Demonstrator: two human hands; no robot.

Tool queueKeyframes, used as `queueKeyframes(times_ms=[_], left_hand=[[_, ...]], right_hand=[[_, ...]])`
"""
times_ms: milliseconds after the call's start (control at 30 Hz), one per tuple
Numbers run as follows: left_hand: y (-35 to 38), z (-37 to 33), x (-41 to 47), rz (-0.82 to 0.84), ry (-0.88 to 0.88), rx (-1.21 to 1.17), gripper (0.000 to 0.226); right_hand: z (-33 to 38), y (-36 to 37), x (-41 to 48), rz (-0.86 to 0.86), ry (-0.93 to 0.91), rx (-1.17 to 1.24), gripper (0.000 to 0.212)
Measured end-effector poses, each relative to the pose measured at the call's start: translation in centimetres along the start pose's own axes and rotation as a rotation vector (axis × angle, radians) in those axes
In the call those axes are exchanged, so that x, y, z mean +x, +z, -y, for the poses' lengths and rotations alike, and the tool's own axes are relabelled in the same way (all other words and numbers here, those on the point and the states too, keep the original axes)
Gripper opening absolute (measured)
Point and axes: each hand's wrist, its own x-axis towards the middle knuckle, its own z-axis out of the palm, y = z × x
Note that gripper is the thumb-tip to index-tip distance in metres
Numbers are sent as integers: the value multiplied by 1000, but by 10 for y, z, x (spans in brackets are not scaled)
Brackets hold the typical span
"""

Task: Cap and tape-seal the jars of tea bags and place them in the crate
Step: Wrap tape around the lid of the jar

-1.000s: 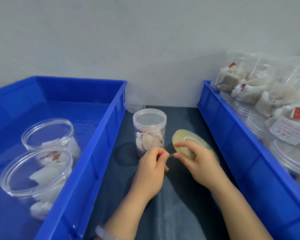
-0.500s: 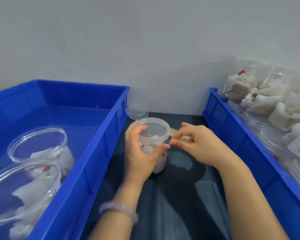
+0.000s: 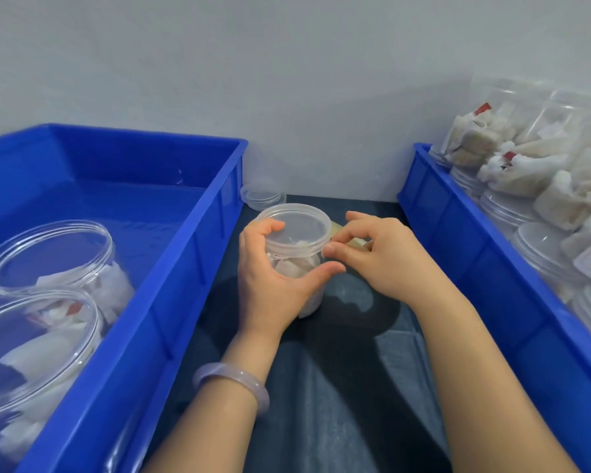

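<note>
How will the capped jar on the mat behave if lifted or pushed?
Probably light: the jar is thin clear plastic holding tea bags. Likely slippery, with smooth walls; the left hand curls round it. Standing upright it shouldn't roll, but a push near the lid might tip it.

It looked like a small packing workshop: a left crate [image 3: 191, 233] and a right crate [image 3: 475, 240], both blue plastic, flanked a dark tabletop [image 3: 338, 387] against a bare wall [image 3: 287, 80], the right crate heaped with clear jars [image 3: 526, 158] of tea bags.
</note>
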Motion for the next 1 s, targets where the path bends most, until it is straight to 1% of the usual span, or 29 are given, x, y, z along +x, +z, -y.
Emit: queueKeyframes(times_ms=[67,167,300,400,433,500,567,733,867,1000], left_hand=[[1,-2,1,-8,-8,10,76],[0,-4,6,-7,-45,14,72],[-8,-2,14,68,-79,-15,66],[-15,-3,19,118,-74,-81,58],[-17,-3,20,129,-75,-114,54],[-21,-6,24,161,-89,-185,47],[-22,-10,28,217,-133,-291,43],[-24,-16,34,327,-247,-511,45],[-28,-20,37,432,-268,-580,45],[-32,-20,40,500,-265,-597,42]], right_hand=[[0,2,-1,-24,6,-12,17],[0,3,0,-58,10,-106,20],[-1,6,1,-61,2,-166,13],[-1,-2,0,-30,74,-94,33],[0,-7,-2,3,83,-74,34],[6,-19,-6,68,61,-52,26],[13,-29,-10,82,35,-44,25],[24,-36,-14,34,29,-32,38],[27,-40,-17,40,12,16,54],[28,-41,-18,46,-4,44,58]])
